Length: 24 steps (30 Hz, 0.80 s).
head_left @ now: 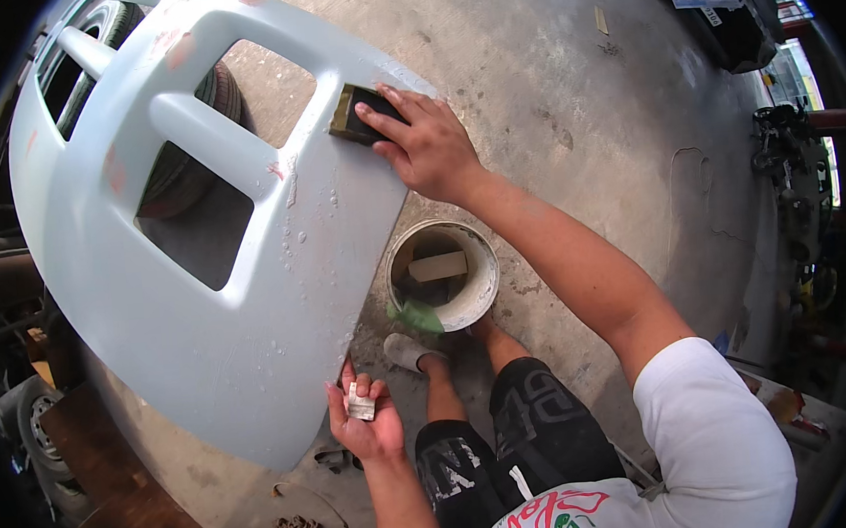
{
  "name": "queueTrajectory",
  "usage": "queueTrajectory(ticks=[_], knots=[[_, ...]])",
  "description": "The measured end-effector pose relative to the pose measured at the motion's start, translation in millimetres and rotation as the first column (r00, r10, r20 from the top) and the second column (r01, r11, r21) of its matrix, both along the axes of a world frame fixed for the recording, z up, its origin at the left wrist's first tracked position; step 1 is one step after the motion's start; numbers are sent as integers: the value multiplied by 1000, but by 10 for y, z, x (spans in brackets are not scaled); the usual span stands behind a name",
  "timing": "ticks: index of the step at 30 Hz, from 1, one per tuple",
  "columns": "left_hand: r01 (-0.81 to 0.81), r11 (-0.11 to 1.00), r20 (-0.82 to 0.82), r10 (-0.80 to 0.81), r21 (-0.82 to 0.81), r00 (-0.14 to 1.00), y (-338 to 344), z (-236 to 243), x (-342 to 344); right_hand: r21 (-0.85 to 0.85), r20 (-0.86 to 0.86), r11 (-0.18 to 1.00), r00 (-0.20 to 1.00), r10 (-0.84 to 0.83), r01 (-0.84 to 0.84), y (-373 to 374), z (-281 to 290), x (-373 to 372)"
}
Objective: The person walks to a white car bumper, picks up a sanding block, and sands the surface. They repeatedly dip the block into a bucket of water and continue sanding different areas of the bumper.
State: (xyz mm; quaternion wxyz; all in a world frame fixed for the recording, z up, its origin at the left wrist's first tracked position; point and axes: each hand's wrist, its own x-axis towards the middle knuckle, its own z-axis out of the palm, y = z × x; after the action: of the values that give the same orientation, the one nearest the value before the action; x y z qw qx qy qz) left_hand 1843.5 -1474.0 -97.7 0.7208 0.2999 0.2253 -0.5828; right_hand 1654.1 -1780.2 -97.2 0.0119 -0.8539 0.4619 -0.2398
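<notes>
While it lies tilted across tyres and dominates the upper left of the view, the large pale grey-blue plastic car bumper panel is the landmark for everything else: it has long rectangular openings, rounded bars between them, and beads of water scattered over its near face. Under its openings a black rubber tyre shows through, resting on the grey concrete floor, which spreads away to the right of the bumper. Just right of the bumper's lower edge, on that floor, stands a round white plastic bucket holding a pale rectangular block and a green cloth draped at its near rim. The person's legs in black printed shorts stand below the bucket, near the bumper's lower right corner.

The right hand reaches to the bumper's upper right edge, fingers spread flat and pressing down on a dark rectangular sanding block with an olive-coloured edge, which lies flat against the wet surface there. The left hand sits at the bumper's lower edge, palm up, fingertips touching the rim, with its fingers loosely curled around a small folded grey-white piece of sandpaper resting in the palm. Farther from the bumper, at the upper right, papers lie on a dark surface.
</notes>
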Motion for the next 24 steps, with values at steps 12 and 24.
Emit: queueTrajectory(ticks=[12,24], knots=[[-15,999,5,15,51,1000,-15,-73,-75,96,-40,960,965,-259,262,-367,7,193],[-84,987,38,79,136,996,-64,9,36,-3,-29,999,998,54,-54,270,-90,561]])
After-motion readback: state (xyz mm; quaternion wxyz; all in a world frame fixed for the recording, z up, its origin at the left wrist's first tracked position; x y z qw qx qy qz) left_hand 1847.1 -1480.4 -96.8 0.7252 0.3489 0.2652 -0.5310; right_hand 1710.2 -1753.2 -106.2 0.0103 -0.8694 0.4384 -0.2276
